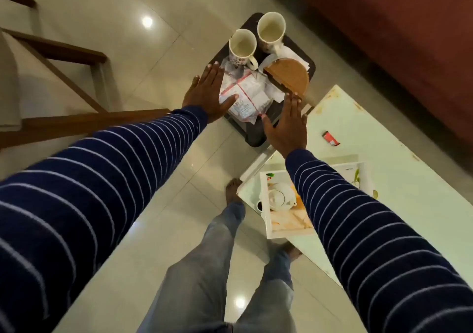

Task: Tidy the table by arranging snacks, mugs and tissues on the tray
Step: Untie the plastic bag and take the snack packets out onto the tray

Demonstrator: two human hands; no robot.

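Both flat, spread hands, left hand (208,92) and right hand (288,125), flank the dark tray (256,135), which carries two mugs (242,47), gripping nothing.

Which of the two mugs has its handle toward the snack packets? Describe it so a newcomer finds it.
Start at the dark rectangular tray between the two hands. Two white ceramic mugs stand at its far end. It is the left patterned mug, nearer the left hand, with its handle over the clear snack packets.
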